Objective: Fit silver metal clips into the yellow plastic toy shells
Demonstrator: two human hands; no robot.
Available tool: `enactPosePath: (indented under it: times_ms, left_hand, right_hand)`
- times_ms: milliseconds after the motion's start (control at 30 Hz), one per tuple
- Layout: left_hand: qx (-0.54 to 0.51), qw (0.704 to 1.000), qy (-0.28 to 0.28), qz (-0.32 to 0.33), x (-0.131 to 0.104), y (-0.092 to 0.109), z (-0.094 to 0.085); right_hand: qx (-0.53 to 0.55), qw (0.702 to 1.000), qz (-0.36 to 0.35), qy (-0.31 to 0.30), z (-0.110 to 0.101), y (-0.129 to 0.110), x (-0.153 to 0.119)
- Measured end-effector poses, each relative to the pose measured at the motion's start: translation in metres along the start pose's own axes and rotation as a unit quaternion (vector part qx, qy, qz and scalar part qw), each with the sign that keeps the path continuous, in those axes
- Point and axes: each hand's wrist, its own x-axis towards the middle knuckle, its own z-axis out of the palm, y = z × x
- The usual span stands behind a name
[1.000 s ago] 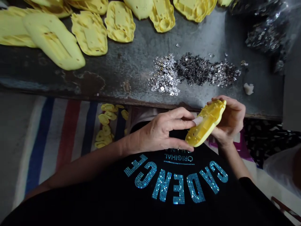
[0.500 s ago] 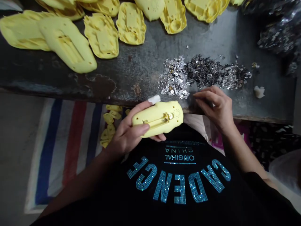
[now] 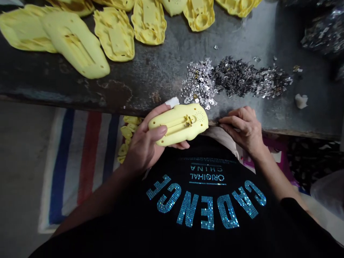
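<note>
A yellow plastic shell (image 3: 178, 125) with a long battery slot, screw holes and a ring of small holes lies in my left hand (image 3: 146, 141). My thumb presses on its near end, and one fingertip wears a white wrap. A brass-coloured contact (image 3: 187, 121) sits at one end of the slot. Pinched fingers of my right hand (image 3: 243, 127) rest at the table edge, right of the shell and apart from it; anything between the fingertips is hidden. Just beyond lie a pile of silvery metal clips (image 3: 200, 82) and a darker heap of small metal parts (image 3: 233, 77).
Several yellow shells (image 3: 115, 36) lie along the back left of the dark metal table (image 3: 150, 75). A bag of metal parts (image 3: 322, 39) sits at the back right, with a crumpled white scrap (image 3: 301, 101) nearer. A striped sheet (image 3: 88, 150) lies below at left.
My right hand has drawn back slightly from the metal pile toward the table edge, fingers still pinched. The shell in my left hand has shifted slightly up in the view.
</note>
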Motion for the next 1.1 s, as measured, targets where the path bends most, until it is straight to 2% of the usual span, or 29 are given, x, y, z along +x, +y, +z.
enactPosePath:
  times_ms: [167,400,467,533,633,700,800,933,1100]
  left_hand:
    - [0.035,0.999,0.026,-0.024,0.004,0.000,0.011]
    - [0.030,0.999,0.001,-0.016,0.007,-0.009,0.022]
    - [0.046,0.999,-0.009,-0.025,0.008,-0.009,0.024]
    - [0.061,0.997,-0.030,-0.028,0.009,-0.010,0.026]
    - [0.078,0.994,-0.072,-0.028,0.009,-0.012,0.029]
    - [0.085,0.992,-0.093,-0.030,0.008,-0.013,0.032]
    - [0.096,0.989,-0.106,-0.029,0.007,-0.012,0.041]
    - [0.122,0.987,-0.104,-0.024,0.003,-0.008,0.051]
    - [0.161,0.979,-0.124,-0.019,0.002,-0.005,0.056]
  right_hand:
    - [-0.011,1.000,0.026,0.003,-0.001,-0.009,-0.005]
    - [-0.063,0.997,0.034,0.015,0.009,-0.013,-0.016]
    - [-0.012,0.999,0.038,0.028,0.006,-0.013,-0.016]
    - [0.124,0.988,0.077,0.052,-0.003,-0.017,-0.010]
    - [0.340,0.927,0.152,0.049,-0.022,-0.025,0.008]
    - [0.402,0.898,0.176,0.021,-0.032,-0.030,0.023]
    - [0.434,0.879,0.196,-0.018,-0.041,-0.034,0.038]
    - [0.438,0.873,0.207,-0.060,-0.045,-0.034,0.042]
    - [0.403,0.893,0.198,-0.029,-0.046,-0.036,0.038]
